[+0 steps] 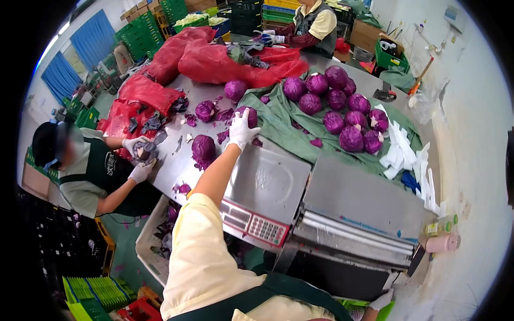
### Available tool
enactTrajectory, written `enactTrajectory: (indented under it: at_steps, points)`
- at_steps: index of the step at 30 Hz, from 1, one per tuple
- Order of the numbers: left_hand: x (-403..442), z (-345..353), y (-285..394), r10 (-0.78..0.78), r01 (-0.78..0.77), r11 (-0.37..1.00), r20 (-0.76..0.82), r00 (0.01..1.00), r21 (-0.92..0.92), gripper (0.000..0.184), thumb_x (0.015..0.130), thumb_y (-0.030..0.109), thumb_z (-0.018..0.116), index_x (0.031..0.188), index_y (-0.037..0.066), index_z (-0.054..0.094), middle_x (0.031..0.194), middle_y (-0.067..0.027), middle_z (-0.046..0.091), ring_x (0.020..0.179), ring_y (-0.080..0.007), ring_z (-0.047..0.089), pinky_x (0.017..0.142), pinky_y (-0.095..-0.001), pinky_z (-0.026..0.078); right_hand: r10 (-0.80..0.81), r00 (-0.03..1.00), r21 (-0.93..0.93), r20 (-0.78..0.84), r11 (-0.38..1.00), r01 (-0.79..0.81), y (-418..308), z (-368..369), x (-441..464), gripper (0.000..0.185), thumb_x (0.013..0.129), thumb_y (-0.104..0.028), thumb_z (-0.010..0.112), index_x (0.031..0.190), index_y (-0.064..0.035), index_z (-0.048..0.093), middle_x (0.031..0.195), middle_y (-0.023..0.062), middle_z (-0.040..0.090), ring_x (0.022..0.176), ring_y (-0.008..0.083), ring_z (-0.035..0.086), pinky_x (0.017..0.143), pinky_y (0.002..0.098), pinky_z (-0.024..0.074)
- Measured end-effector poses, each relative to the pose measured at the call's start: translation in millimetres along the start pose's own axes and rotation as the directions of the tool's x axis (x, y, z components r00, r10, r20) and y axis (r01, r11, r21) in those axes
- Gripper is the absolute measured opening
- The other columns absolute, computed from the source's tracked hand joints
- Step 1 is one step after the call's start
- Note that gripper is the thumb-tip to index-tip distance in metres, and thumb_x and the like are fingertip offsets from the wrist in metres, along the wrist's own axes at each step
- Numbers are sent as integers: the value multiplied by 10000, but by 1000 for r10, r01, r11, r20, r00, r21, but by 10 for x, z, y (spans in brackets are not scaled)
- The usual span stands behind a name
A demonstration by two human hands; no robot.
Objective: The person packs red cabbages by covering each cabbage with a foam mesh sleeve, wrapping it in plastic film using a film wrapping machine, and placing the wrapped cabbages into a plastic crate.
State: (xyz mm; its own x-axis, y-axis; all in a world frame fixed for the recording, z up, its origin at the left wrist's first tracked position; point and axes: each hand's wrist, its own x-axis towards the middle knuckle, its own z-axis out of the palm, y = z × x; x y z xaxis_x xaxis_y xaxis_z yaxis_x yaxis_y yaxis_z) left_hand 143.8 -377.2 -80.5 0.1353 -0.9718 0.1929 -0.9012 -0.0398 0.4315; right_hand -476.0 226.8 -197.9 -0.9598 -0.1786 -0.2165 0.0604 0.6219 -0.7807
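Observation:
Stretched forward over the metal table, my left hand [242, 130] in a white glove has its fingers around a purple cabbage [250, 115], just beyond the weighing scale [265, 179]. Low at the right, my right hand [382, 300], also gloved, hangs below the wrapping machine [358, 214] near a green crate [356, 304]; its fingers are mostly hidden. Loose purple cabbages [203, 148] and torn leaves lie left of the scale. A pile of trimmed cabbages [336, 100] rests on a green cloth [289, 131] behind it.
At the left a co-worker [91, 166] holds a dark-leaved cabbage [143, 151]. Another person [316, 27] stands across the table. Red mesh sacks [214, 61] cover the far side. A white crate [152, 241] holds leaves. White strips [399, 150] and bottles [443, 243] are at the right.

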Motion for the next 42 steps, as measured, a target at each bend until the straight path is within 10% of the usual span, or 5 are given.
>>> enactTrajectory:
  at_steps: [5,10,22,32,42]
  points:
    - [577,341,7,-316,314,943,4,949,107,1066,549,457,861,1434,278,295,1481,-139,232,1365,-415,261,940,-650,408,48,993,150,-104,988,-33,-309,65,-335,417,965,-336,490,1100,20,660,1009,92,648,878,180,579,787,310,487]
    - [874,433,-534,-510,431,822,-144,848,-372,994,535,420,857,1383,135,423,1287,-223,500,1149,-376,542,959,-437,471,108,987,253,-120,965,-74,-586,139,-540,410,963,-335,496,1121,9,653,1023,93,639,893,183,581,798,307,493]
    - [-1299,-1046,779,537,-618,752,332,776,228,756,581,210,801,1273,188,496,1291,-169,483,1083,-384,528,859,-460,504,189,978,365,84,908,-207,-177,-5,-210,358,972,-310,477,900,-12,663,810,-12,540,753,116,492,673,294,460]
    - [-1714,-981,759,494,-473,870,250,833,-143,1017,465,140,867,1378,85,422,1373,-259,379,1268,-436,392,1062,-441,371,-699,704,7,124,710,704,-1645,-135,-303,212,917,-92,534,1064,24,633,1027,144,628,992,252,573,894,345,431]
    - [-1689,-702,660,411,-397,910,152,899,-116,919,607,144,812,1413,43,383,1411,-226,362,1312,-382,369,1086,-415,338,-838,289,-202,464,217,955,-3368,1099,1653,187,869,-214,571,963,-87,671,1041,115,642,1007,311,587,879,387,473]
